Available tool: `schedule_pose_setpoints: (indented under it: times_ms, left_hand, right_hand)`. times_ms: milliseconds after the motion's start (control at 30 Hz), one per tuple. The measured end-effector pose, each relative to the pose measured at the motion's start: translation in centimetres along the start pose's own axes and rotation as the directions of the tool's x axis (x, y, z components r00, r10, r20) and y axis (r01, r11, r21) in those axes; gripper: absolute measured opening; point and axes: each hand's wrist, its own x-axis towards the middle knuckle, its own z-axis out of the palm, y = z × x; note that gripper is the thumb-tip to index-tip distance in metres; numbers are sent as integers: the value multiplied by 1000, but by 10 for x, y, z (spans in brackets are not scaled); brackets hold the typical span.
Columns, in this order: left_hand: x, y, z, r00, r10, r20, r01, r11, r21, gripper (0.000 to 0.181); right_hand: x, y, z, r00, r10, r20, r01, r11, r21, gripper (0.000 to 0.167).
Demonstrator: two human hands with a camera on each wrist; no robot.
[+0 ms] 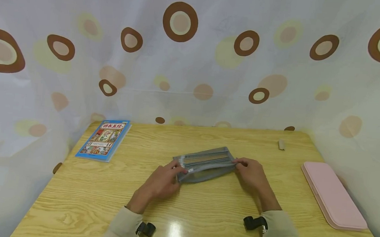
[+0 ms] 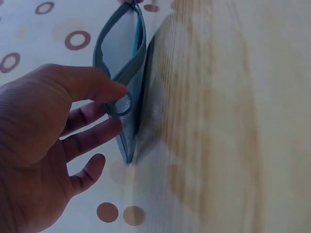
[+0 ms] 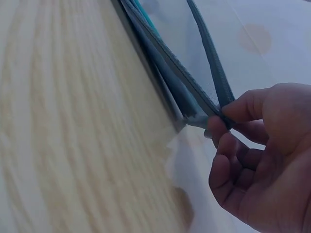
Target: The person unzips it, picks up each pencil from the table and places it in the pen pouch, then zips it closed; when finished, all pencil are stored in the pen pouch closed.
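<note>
A grey see-through zip pouch [image 1: 208, 164] lies across the middle of the table, its zipped mouth gaping on the near side. Long thin sticks show inside it, though their kind is not clear. At the pouch's left end, my left hand [image 1: 162, 180] pinches the edge by the zipper, thumb on top. In the left wrist view the left hand's [image 2: 53, 126] other fingers are spread beside the pouch. My right hand [image 1: 251, 174] pinches the right end of the zipper. The right wrist view shows the right hand's [image 3: 265, 150] thumb and forefinger on that corner, with the other fingers curled.
At the back left lies a blue-covered book [image 1: 105, 139]. A pink case [image 1: 333, 194] rests along the right edge of the wooden table [image 1: 210, 221]. Farther back on the right is a small beige piece [image 1: 281, 144]. A patterned curtain [image 1: 206, 68] encloses the back and sides.
</note>
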Motion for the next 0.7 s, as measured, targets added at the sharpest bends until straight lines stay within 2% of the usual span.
schedule_pose_setpoints:
  times_ms: [167,300,433,500,600,700]
  left_hand:
    - [3,-2,1,998,-24,-54,18,992,-123,34]
    - [4,-4,1,996,-35,-80,10,957,-290,42]
    - [4,-4,1,992,-43,-122,-8,921,-390,48]
    - [4,-4,1,982,-67,-177,-15,905,-426,43]
    - [6,-3,1,958,-120,-259,-19,878,-477,35]
    - [7,-3,1,945,-149,-290,-26,852,-523,38]
  right_hand:
    - [-2,0,-9,999,3,36,-4,999,36,33]
    - [-5,-2,-16,997,1,83,-12,991,135,34]
    - [-7,-2,-21,994,-57,92,37,979,201,35]
    - [-8,-2,-22,993,-89,74,73,979,190,34]
    - [-8,-3,-24,991,-125,52,115,981,153,32]
    - [-9,-5,-26,990,-140,30,136,984,116,31]
